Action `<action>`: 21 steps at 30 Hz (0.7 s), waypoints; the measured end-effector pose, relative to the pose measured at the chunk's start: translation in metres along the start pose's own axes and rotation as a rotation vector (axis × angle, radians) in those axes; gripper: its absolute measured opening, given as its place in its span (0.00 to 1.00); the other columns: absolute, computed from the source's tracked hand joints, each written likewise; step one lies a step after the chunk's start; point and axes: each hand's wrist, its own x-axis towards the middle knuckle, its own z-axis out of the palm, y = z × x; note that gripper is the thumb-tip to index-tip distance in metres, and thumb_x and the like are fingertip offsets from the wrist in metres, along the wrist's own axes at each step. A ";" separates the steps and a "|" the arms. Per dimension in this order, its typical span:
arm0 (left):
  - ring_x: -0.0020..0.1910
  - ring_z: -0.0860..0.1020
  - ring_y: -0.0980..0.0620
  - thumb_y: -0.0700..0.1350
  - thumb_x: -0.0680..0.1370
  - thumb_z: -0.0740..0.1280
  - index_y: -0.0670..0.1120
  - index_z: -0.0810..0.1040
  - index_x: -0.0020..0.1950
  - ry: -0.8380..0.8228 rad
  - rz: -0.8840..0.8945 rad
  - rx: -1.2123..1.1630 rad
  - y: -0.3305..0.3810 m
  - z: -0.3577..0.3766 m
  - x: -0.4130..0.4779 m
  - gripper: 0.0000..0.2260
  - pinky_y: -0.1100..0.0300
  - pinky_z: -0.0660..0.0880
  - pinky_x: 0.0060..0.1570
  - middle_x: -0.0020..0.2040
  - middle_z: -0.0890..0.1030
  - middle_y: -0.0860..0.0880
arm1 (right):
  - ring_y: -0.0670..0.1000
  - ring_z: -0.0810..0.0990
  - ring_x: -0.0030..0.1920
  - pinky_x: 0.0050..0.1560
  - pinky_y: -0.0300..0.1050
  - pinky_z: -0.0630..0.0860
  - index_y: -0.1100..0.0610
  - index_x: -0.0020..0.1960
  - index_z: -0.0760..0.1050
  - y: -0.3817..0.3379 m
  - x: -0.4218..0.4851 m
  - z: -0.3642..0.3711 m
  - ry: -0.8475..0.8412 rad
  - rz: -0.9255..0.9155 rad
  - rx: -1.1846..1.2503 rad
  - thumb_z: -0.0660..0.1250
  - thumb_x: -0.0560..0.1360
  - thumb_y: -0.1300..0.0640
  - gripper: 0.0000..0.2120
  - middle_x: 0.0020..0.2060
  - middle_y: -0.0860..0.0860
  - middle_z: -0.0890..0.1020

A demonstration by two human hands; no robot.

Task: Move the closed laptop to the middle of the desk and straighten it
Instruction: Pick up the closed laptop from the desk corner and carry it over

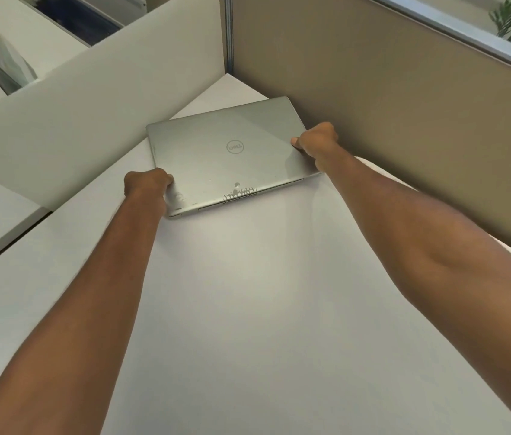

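Both hands, left (147,183) and right (316,141), clamp laptop (229,152) ends; long axis skewed, in desk (247,293) far corner, beyond middle.

Both your arms at full reach, each hand closed in a grip.

Your left hand (146,183) is fisted, thumb forward, at the near left corner of the laptop (229,152). Your right hand (316,141) clamps its right edge, thumb on top, fingers curled under.
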 end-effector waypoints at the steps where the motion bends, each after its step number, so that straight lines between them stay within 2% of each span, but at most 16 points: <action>1: 0.56 0.81 0.45 0.35 0.78 0.75 0.37 0.78 0.69 -0.011 0.008 0.010 0.001 -0.002 0.000 0.19 0.57 0.76 0.55 0.68 0.83 0.42 | 0.55 0.81 0.49 0.47 0.43 0.75 0.57 0.49 0.76 0.001 -0.002 -0.002 -0.006 0.012 0.029 0.79 0.71 0.58 0.13 0.42 0.48 0.80; 4: 0.60 0.84 0.45 0.38 0.79 0.77 0.38 0.76 0.75 -0.044 0.010 0.014 0.006 -0.007 -0.001 0.25 0.55 0.77 0.55 0.69 0.84 0.41 | 0.54 0.81 0.48 0.41 0.41 0.75 0.61 0.56 0.80 0.004 -0.012 -0.009 -0.018 0.041 0.116 0.79 0.71 0.59 0.16 0.50 0.53 0.83; 6: 0.59 0.83 0.46 0.41 0.80 0.77 0.38 0.75 0.78 -0.065 0.016 -0.002 0.009 -0.010 -0.004 0.27 0.54 0.78 0.57 0.72 0.82 0.41 | 0.54 0.81 0.46 0.35 0.40 0.72 0.62 0.53 0.79 0.009 -0.021 -0.012 -0.009 0.059 0.158 0.78 0.71 0.61 0.13 0.47 0.53 0.82; 8: 0.70 0.81 0.44 0.44 0.81 0.76 0.39 0.73 0.80 -0.094 0.011 -0.021 0.009 -0.013 -0.007 0.29 0.51 0.78 0.69 0.78 0.78 0.40 | 0.54 0.80 0.44 0.35 0.40 0.72 0.60 0.47 0.76 0.014 -0.031 -0.014 0.000 0.077 0.204 0.77 0.71 0.62 0.11 0.43 0.52 0.81; 10: 0.76 0.78 0.40 0.46 0.82 0.75 0.40 0.73 0.81 -0.129 0.013 -0.024 0.005 -0.014 -0.013 0.29 0.47 0.76 0.73 0.79 0.77 0.40 | 0.55 0.79 0.44 0.37 0.41 0.72 0.60 0.49 0.76 0.020 -0.041 -0.019 0.001 0.093 0.232 0.77 0.72 0.63 0.11 0.43 0.53 0.80; 13: 0.74 0.78 0.39 0.48 0.77 0.80 0.40 0.71 0.80 -0.090 -0.003 -0.028 -0.003 -0.013 -0.026 0.35 0.47 0.76 0.70 0.77 0.78 0.41 | 0.53 0.79 0.40 0.36 0.41 0.71 0.61 0.51 0.79 0.028 -0.055 -0.033 0.018 0.112 0.243 0.77 0.72 0.62 0.11 0.41 0.52 0.80; 15: 0.74 0.77 0.39 0.48 0.76 0.82 0.40 0.71 0.81 -0.100 -0.018 -0.029 -0.009 -0.013 -0.033 0.38 0.46 0.75 0.72 0.77 0.77 0.41 | 0.51 0.78 0.38 0.35 0.40 0.71 0.61 0.49 0.79 0.034 -0.064 -0.044 0.037 0.120 0.249 0.78 0.72 0.62 0.09 0.39 0.51 0.80; 18: 0.71 0.80 0.39 0.46 0.75 0.83 0.39 0.73 0.78 -0.118 -0.001 -0.058 -0.013 -0.014 -0.047 0.36 0.43 0.77 0.72 0.75 0.79 0.40 | 0.50 0.77 0.35 0.34 0.39 0.70 0.59 0.38 0.76 0.042 -0.083 -0.062 0.049 0.141 0.266 0.77 0.72 0.63 0.11 0.35 0.51 0.79; 20: 0.69 0.81 0.39 0.45 0.74 0.83 0.39 0.75 0.77 -0.142 0.020 -0.064 -0.011 -0.016 -0.057 0.34 0.42 0.79 0.71 0.73 0.81 0.41 | 0.52 0.76 0.35 0.35 0.38 0.70 0.59 0.36 0.75 0.047 -0.097 -0.074 0.055 0.149 0.293 0.77 0.72 0.64 0.12 0.34 0.50 0.79; 21: 0.68 0.82 0.40 0.46 0.75 0.83 0.39 0.76 0.76 -0.155 0.030 -0.058 -0.010 -0.018 -0.063 0.33 0.43 0.80 0.70 0.71 0.82 0.41 | 0.53 0.76 0.36 0.36 0.38 0.71 0.60 0.37 0.77 0.050 -0.104 -0.080 0.049 0.158 0.310 0.76 0.72 0.65 0.09 0.34 0.51 0.79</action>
